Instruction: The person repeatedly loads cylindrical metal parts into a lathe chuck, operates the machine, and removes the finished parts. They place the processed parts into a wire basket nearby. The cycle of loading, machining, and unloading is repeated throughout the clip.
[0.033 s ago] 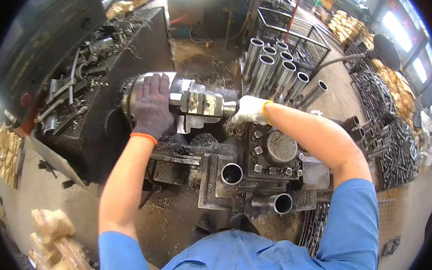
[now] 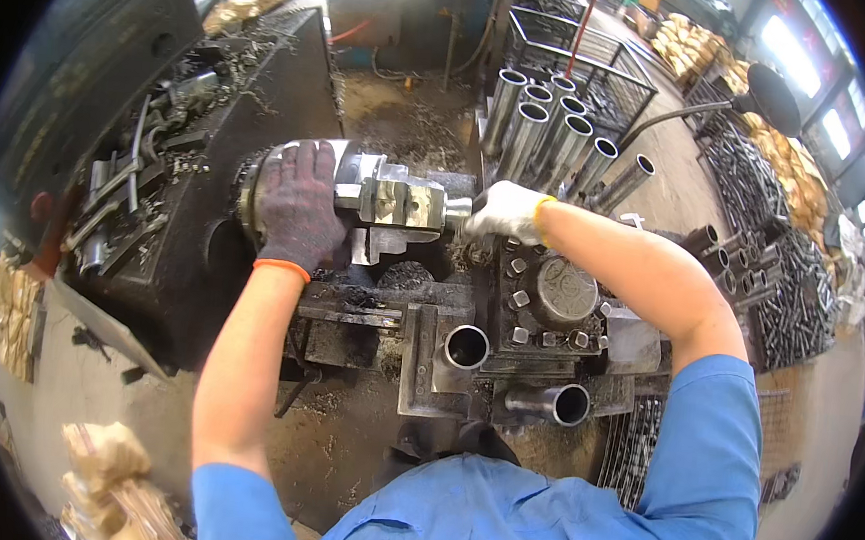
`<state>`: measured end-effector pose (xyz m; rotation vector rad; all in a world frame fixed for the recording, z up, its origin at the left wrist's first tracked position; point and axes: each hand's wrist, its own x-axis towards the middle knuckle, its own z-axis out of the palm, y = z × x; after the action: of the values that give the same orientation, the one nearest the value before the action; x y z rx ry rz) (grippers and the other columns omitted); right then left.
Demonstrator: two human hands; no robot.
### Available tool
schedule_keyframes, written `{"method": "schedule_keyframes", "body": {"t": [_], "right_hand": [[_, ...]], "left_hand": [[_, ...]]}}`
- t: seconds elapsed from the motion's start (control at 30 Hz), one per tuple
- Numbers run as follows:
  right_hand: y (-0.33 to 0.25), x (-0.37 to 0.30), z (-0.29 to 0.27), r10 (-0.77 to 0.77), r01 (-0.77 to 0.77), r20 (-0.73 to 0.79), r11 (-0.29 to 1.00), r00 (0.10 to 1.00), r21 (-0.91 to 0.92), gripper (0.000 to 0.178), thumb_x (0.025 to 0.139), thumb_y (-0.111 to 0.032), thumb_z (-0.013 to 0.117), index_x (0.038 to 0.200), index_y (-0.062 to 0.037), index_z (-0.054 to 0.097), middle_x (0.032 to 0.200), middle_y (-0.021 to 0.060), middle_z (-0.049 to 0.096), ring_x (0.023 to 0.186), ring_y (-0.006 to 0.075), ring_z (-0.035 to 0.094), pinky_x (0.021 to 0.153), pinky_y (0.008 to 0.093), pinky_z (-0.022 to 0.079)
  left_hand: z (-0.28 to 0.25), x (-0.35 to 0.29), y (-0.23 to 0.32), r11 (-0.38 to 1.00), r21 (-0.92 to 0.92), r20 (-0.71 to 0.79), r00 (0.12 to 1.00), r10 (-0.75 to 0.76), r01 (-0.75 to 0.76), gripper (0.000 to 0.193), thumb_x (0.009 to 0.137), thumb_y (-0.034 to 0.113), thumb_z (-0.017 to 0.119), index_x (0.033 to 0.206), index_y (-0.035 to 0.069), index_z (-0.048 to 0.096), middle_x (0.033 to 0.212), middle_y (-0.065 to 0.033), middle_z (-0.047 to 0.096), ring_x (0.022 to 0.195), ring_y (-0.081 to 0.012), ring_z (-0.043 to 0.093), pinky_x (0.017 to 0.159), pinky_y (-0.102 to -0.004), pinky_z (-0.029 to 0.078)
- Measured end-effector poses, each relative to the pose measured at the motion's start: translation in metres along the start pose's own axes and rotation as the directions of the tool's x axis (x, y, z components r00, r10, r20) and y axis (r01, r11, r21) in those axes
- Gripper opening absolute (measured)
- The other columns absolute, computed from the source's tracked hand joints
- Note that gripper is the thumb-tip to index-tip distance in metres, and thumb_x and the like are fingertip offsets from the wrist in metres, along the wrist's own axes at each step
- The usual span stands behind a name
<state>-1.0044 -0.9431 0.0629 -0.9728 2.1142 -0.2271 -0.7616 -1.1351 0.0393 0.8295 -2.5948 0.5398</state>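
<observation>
My left hand (image 2: 302, 201), in a dark glove with an orange cuff, lies over the round metal chuck (image 2: 335, 153) of a lathe. Its fingers are stretched out along the curved top. From the chuck a blocky steel fixture (image 2: 392, 204) reaches to the right, and a short shiny tube end (image 2: 458, 208) sticks out of it. Beside that end is my right hand (image 2: 505, 213), in a white glove with a yellow cuff. The fingers are curled down and closed; whatever they hold is hidden. Just below it sits the bolted tool post (image 2: 563, 291).
Two steel tubes, one upright (image 2: 465, 347) and one lying (image 2: 554, 403), rest on the carriage near my body. Several upright tubes (image 2: 522, 136) stand beyond my right hand, before a wire cage (image 2: 608, 57). Loose tools and metal chips (image 2: 139, 164) cover the headstock at left.
My right hand sits slightly farther right, a little away from the tube end. My left hand stays on the chuck. The whole view has shifted slightly.
</observation>
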Motion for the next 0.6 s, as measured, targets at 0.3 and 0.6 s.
{"method": "schedule_keyframes", "body": {"t": [0.3,0.6], "right_hand": [[-0.027,-0.007,-0.047,-0.672,0.271,-0.650,0.739,0.354,-0.617,0.041,0.091,-0.027,0.075,0.118,0.0027,0.075,0.104,0.0259,0.079,0.082,0.0281,0.076,0.080,0.0390,0.063],[0.000,0.094,-0.003,-0.360,0.410,0.196,0.800,0.912,-0.439,0.070,0.070,-0.035,0.088,0.123,0.0052,0.066,0.110,0.0214,0.077,0.103,0.0309,0.074,0.087,0.0427,0.058]], "left_hand": [[-0.035,0.080,-0.015,0.981,-0.169,0.562,0.809,0.173,-0.093,0.110,0.056,0.052,0.094,0.150,0.012,0.053,0.142,-0.0117,0.063,0.133,-0.0339,0.060,0.108,-0.0520,0.052],[0.009,0.011,-0.002,0.964,-0.265,-0.022,1.000,0.000,-0.006,0.080,0.084,0.034,0.077,0.156,0.011,0.048,0.158,-0.0115,0.053,0.151,-0.0292,0.044,0.131,-0.0498,0.025]]}}
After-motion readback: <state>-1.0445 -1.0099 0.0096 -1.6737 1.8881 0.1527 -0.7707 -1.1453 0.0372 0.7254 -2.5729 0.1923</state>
